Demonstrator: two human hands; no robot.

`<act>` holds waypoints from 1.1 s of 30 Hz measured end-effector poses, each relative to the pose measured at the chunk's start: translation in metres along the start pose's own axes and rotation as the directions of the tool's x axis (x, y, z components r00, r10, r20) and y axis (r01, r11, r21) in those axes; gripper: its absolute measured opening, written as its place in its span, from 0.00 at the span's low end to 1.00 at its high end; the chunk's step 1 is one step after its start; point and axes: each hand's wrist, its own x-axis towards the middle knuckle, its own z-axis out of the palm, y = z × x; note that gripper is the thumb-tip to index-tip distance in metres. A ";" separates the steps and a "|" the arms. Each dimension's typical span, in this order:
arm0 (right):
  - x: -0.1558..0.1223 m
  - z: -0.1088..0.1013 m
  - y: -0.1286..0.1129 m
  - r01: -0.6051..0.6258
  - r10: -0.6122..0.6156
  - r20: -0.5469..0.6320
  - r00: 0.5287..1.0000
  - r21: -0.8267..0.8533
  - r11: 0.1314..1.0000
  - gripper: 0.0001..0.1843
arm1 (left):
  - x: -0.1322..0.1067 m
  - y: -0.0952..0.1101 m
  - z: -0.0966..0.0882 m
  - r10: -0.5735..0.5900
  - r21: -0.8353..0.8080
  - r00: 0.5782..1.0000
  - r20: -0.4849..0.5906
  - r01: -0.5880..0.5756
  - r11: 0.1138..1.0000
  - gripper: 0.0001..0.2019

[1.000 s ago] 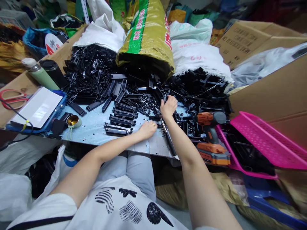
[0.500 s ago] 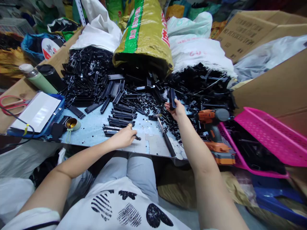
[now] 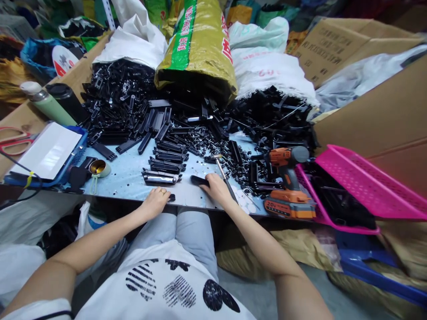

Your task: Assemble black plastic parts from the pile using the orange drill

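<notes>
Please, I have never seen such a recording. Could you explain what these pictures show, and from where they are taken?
There is no robot: the two bare hands belong to a person whose head camera looks forward and down. The left hand holds a small dark piece near the front edge of the table. The right hand holds a longer dark part. On the table are a row of black parts, small metal pieces, a hammer and an orange drill. Behind, more black parts lie before three sacks.
</notes>
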 end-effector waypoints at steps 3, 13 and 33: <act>-0.015 0.014 -0.016 0.150 -0.148 0.025 0.989 -0.123 0.981 0.20 | 0.001 -0.017 0.003 0.059 -0.065 0.998 -0.027 -0.060 0.996 0.08; -0.015 0.025 -0.019 0.148 -0.149 0.007 0.989 -0.163 0.975 0.25 | 0.026 -0.033 0.013 0.169 -0.004 0.982 -0.089 -0.170 0.986 0.08; -0.011 0.029 -0.018 0.081 -0.082 -0.005 0.997 -0.112 0.990 0.25 | 0.039 -0.045 0.024 0.145 0.108 0.980 -0.136 -0.131 0.985 0.13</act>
